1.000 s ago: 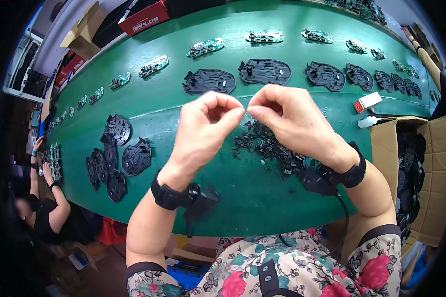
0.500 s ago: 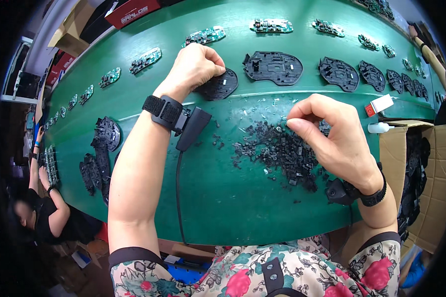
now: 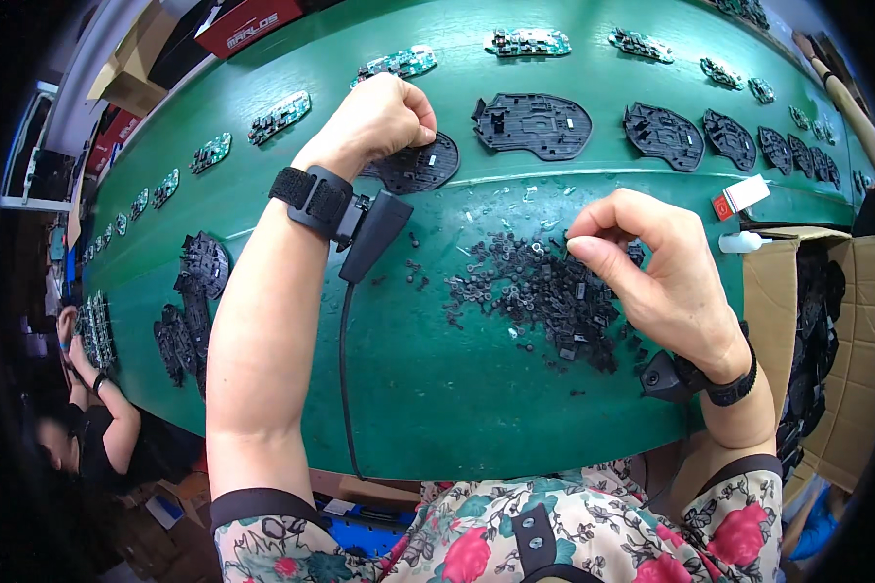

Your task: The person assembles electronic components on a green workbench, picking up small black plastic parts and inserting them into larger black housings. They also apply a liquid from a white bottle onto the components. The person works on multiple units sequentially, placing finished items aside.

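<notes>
Over a black ribbed plastic shell (image 3: 420,167), my left hand (image 3: 371,119) is closed, fingertips pinched at its upper edge. Whatever the pinch holds is hidden. My right hand (image 3: 656,257) hovers by the right side of a pile of small black plastic parts (image 3: 544,296). Its thumb and forefinger are pressed together at the tips, and anything between them is too small to name. Another black shell (image 3: 533,126) lies flat to the right of my left hand. A green circuit board (image 3: 396,65) sits just beyond that hand, partly covered by it.
Several shells (image 3: 663,138) and circuit boards (image 3: 527,43) run in curved rows across the green table (image 3: 437,408). Stacked black parts (image 3: 192,301) stand at left. A cardboard box (image 3: 773,311), small white bottle (image 3: 742,243) and red-white carton (image 3: 742,198) are at right. A co-worker's arm (image 3: 117,413) reaches in at far left.
The view has shifted slightly. My left hand sits a little farther up over the same shell, and my right hand keeps its pinch by the pile. The co-worker's hands at left have moved.
</notes>
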`<state>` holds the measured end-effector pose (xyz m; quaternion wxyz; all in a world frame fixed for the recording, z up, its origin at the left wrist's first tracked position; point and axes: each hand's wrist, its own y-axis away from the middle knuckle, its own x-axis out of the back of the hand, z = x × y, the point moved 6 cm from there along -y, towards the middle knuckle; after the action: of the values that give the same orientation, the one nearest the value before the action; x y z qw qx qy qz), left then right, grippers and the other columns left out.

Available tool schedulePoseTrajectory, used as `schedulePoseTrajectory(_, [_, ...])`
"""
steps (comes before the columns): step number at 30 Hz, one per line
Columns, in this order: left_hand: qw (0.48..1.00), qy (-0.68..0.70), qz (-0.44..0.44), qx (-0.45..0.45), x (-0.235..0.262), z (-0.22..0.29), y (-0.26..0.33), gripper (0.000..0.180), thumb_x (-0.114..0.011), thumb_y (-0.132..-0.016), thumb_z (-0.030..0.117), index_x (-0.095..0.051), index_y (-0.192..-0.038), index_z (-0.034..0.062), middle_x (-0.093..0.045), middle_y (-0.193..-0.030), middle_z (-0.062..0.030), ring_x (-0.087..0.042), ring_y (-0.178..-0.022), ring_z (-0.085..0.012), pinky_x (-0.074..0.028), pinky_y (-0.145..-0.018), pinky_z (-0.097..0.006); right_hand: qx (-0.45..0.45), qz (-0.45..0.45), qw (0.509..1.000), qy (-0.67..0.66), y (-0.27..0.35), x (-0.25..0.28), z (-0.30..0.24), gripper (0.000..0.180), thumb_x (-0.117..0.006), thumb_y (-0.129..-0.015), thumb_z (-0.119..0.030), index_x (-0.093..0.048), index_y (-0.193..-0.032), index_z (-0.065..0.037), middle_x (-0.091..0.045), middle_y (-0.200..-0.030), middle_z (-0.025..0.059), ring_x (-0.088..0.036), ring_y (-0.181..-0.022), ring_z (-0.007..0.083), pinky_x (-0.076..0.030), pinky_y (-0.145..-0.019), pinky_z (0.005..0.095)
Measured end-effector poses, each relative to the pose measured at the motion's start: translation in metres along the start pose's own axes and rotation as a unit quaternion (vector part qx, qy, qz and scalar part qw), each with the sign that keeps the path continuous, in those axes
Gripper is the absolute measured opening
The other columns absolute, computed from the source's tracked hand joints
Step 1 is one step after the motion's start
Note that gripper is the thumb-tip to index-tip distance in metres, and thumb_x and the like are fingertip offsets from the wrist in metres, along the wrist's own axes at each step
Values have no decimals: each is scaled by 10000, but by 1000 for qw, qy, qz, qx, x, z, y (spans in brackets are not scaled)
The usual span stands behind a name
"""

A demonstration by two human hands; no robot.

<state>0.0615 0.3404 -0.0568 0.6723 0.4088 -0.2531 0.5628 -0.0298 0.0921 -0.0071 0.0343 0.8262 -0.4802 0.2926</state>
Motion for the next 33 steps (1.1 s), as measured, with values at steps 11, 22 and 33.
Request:
schedulePoseTrajectory(11, [998, -64, -24, 8, 4, 13, 1, 103, -705, -691, 72, -732, -790, 63, -692, -732, -96, -653, -705, -192, -518, -670, -327, -5, -6, 1000, 5, 8, 0, 0, 82, -675, -841, -59, -633, -875, 2, -624, -747, 99, -583, -635, 194, -470, -591, 288])
schedulePoseTrajectory(22, [1000, -31, -5, 0, -1, 7, 1, 98, -700, -667, 104, -705, -740, 40, -691, -726, -119, -662, -686, -209, -529, -663, -322, -9, 14, 1000, 13, 19, 10, -9, 82, -682, -832, -29, -627, -884, 5, -625, -771, 104, -589, -636, 192, -473, -590, 289])
schedulePoseTrajectory(33, [1000, -5, 18, -20, 1, 7, 8, 124, -745, -737, 120, -722, -815, 27, -654, -718, -62, -606, -671, -141, -489, -644, -293, -12, 16, 999, 26, 22, 8, -7, 88, -684, -832, -29, -624, -885, 7, -630, -782, 107, -603, -643, 199, -479, -591, 291])
